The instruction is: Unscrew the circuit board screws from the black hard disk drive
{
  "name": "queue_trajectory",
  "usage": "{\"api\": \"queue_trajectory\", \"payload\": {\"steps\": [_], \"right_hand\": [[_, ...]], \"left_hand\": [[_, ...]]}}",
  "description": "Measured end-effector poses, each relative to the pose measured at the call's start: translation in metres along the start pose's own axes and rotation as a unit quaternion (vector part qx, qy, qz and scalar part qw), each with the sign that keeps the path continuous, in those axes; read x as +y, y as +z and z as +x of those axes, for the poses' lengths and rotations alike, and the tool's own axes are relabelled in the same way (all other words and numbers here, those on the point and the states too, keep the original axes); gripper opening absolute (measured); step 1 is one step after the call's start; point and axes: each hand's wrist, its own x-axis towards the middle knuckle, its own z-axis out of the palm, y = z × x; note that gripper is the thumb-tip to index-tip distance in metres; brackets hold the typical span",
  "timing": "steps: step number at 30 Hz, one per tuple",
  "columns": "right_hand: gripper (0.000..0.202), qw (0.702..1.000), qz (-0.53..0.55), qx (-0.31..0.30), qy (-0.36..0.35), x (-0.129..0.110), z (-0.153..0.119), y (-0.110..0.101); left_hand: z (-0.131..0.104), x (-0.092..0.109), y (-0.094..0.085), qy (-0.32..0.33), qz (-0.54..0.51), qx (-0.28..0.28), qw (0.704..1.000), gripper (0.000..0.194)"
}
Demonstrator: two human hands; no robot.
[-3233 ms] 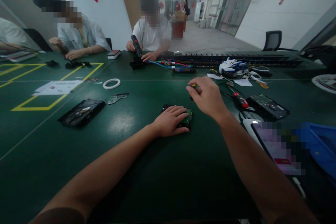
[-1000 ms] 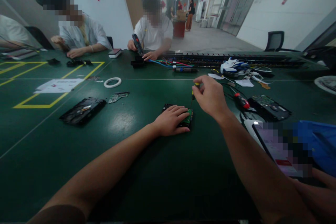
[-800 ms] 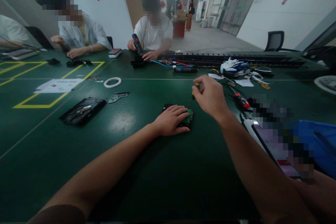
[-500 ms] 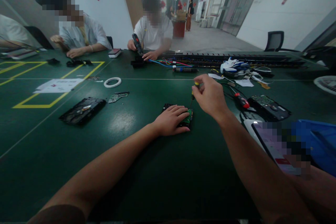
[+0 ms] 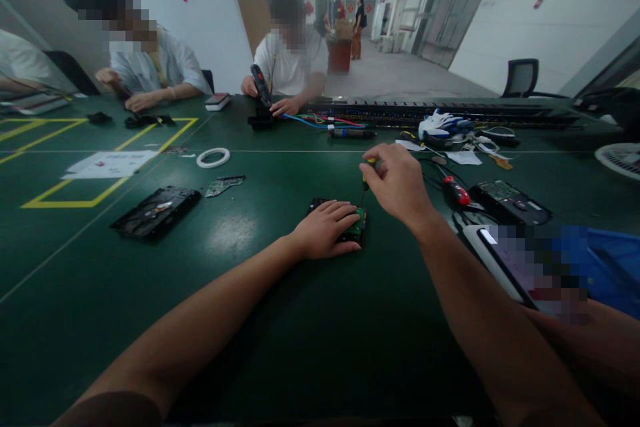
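A hard drive with a green circuit board (image 5: 356, 229) lies on the green table in front of me. My left hand (image 5: 326, 229) rests flat over its left and middle part, fingers spread, hiding much of it. My right hand (image 5: 399, 181) grips a small screwdriver (image 5: 369, 177) with a yellow and black handle. The screwdriver stands nearly upright, its thin shaft pointing down at the drive's upper right corner. Whether the tip touches a screw is too small to tell.
An opened drive casing (image 5: 156, 211), a loose circuit board (image 5: 225, 185) and a tape roll (image 5: 213, 157) lie left. Right are a red screwdriver (image 5: 456, 191), another drive (image 5: 511, 201) and a phone (image 5: 515, 270) by another person's hand. Two people work across the table (image 5: 280, 280).
My right hand and the screwdriver have shifted very slightly left. My left hand stays on the drive. The phone at the right has moved a little.
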Motion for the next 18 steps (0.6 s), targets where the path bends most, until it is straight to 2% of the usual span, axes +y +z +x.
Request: {"api": "queue_trajectory", "payload": {"steps": [5,10,18], "right_hand": [[0.009,1.0,0.014,-0.013,-0.008,-0.0004,-0.0001,-0.0014],[0.016,0.999,0.024,-0.003,0.023,-0.0011,-0.0002,-0.0005],[0.006,1.0,0.007,0.009,0.005,0.0016,0.0008,-0.0001]], "left_hand": [[0.0,0.0,-0.0002,-0.003,0.001,-0.003,1.0,0.073],[-0.0001,-0.0004,-0.0005,-0.001,0.008,-0.007,1.0,0.075],[0.0004,-0.0002,-0.0001,-0.001,0.007,-0.003,1.0,0.074]]}}
